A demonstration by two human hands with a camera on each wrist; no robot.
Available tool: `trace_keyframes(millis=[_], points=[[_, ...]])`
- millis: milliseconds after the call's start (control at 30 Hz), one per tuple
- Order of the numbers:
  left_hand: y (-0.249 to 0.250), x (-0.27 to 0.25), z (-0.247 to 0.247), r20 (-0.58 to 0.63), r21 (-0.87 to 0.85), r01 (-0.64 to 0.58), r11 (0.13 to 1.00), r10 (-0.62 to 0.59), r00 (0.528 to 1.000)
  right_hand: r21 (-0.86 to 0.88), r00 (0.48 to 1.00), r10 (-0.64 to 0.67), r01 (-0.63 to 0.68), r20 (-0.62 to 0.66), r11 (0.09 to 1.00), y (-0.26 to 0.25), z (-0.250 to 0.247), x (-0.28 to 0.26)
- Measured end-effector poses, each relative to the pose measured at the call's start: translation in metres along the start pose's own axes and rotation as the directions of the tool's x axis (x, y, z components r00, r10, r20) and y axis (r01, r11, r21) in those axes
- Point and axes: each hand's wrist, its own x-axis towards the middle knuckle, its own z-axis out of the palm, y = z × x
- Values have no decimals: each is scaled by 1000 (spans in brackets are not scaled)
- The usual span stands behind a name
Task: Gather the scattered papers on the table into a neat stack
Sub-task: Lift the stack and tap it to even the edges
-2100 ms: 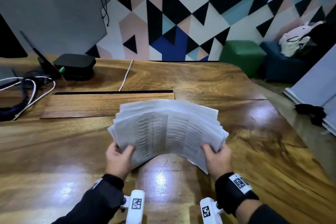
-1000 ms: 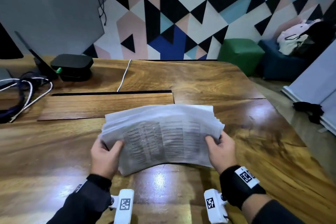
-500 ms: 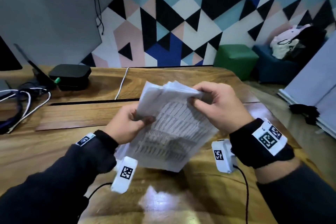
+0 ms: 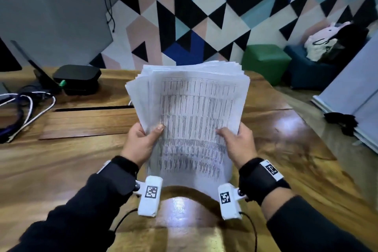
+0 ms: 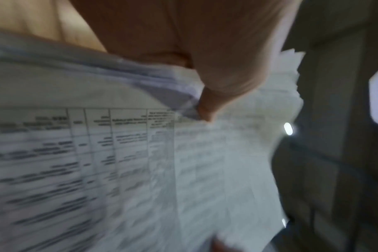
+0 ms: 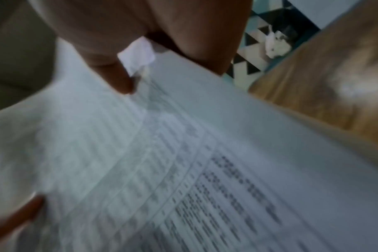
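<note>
A thick sheaf of printed papers [image 4: 194, 112] stands upright over the wooden table [image 4: 61, 170], its top sheet covered with table rows. Its top edges are fanned and uneven. My left hand [image 4: 143, 141] grips the left edge, thumb on the front sheet. My right hand [image 4: 237, 141] grips the right edge the same way. Whether the bottom edge touches the table is hidden behind my wrists. The left wrist view shows the papers [image 5: 140, 162] under my thumb [image 5: 207, 109], blurred. The right wrist view shows the papers [image 6: 183, 162] pinched under my thumb [image 6: 119, 80].
A black box [image 4: 77, 79] and a tangle of white and dark cables [image 4: 24, 108] lie at the table's far left. A dark slot [image 4: 92, 108] runs across the tabletop. Green [image 4: 266, 63] and blue [image 4: 306, 71] stools stand beyond the table's right edge.
The sheaf was held flat and wide, then turned and raised. It now stands upright, long side vertical, with both hands at its side edges.
</note>
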Motion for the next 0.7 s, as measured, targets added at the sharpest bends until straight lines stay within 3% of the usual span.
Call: trace_keyframes(millis=[67, 167, 267, 467, 600, 700], points=[[2, -5, 6, -66, 90, -100, 991, 106, 992, -29, 994, -77, 75, -73, 997, -5, 6, -3], [7, -20, 19, -168, 85, -197, 977, 209, 963, 12, 974, -204, 207, -98, 978, -12, 10, -16], [-4, -33, 24, -265, 18, -152, 988, 151, 952, 111, 981, -173, 183, -91, 977, -1, 9, -32], [-19, -35, 8, -230, -128, -120, 984, 88, 969, 56, 994, -107, 109, -37, 992, 10, -2, -34], [-7, -22, 11, -189, -52, -149, 988, 136, 973, 76, 999, -44, 44, -3, 996, 7, 1, -21], [-3, -14, 19, -240, -61, -152, 986, 133, 962, 52, 985, -160, 163, -58, 985, 6, 7, -16]])
